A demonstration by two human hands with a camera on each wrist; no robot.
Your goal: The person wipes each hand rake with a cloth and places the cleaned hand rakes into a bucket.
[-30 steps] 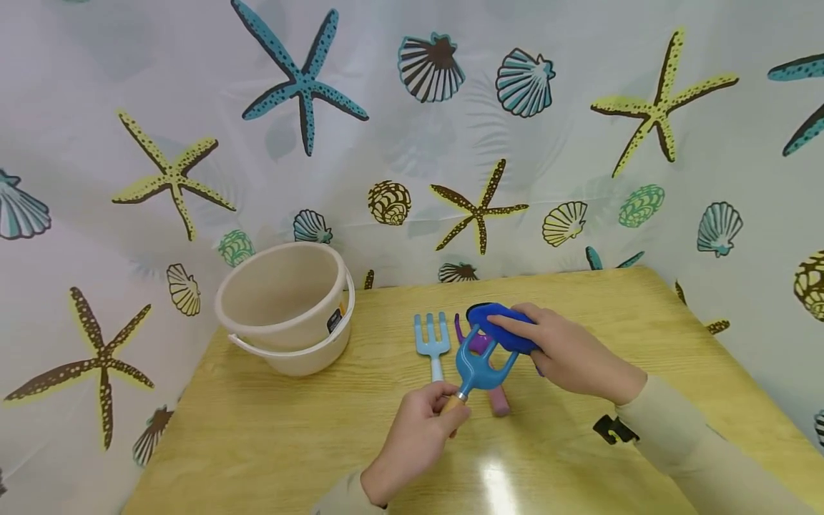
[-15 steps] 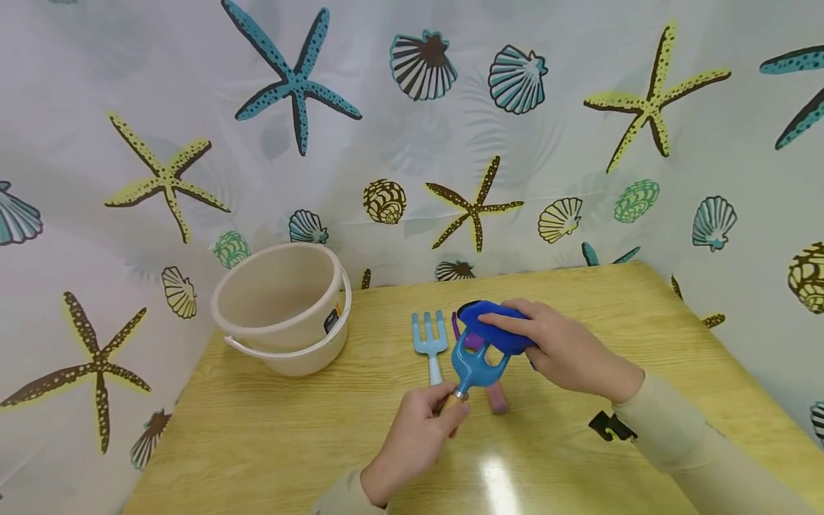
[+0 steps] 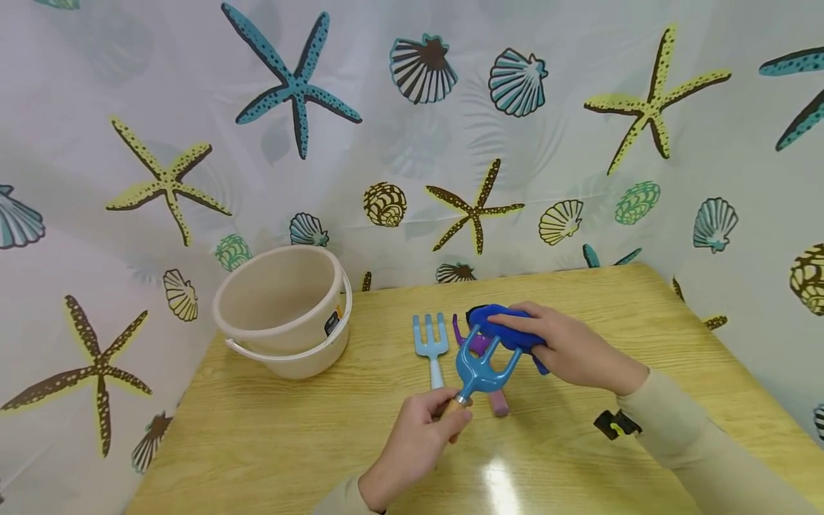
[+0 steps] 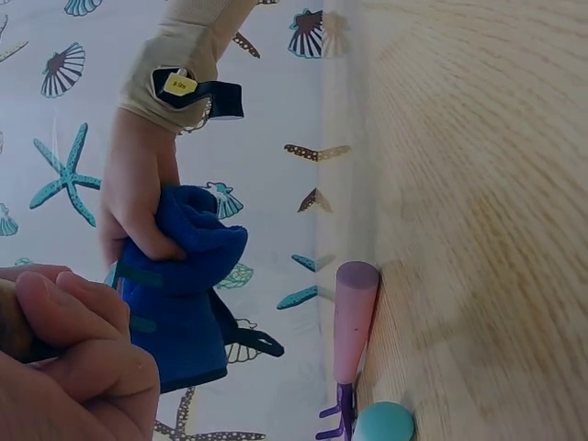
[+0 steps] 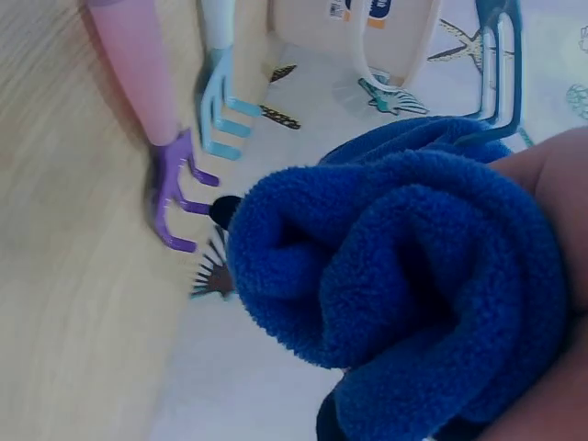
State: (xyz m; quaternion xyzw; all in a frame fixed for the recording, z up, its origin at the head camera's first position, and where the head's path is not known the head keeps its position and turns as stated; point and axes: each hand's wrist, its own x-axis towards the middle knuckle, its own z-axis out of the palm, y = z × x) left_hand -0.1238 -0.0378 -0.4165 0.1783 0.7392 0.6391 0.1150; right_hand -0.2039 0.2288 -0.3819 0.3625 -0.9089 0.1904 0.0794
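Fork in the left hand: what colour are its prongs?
The prongs are blue, showing best in the head view.

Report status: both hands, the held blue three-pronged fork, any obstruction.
Left hand gripping blue three-pronged fork by tan handle. Right hand holding blue fleecy cloth at its prongs. Nothing plainly blocking; pink-handled purple rake lies below.

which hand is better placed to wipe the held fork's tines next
Probably the right hand: it holds the cloth at the tips of the tines, while the left hand grips the fork by its handle and seems better suited to steadying it.
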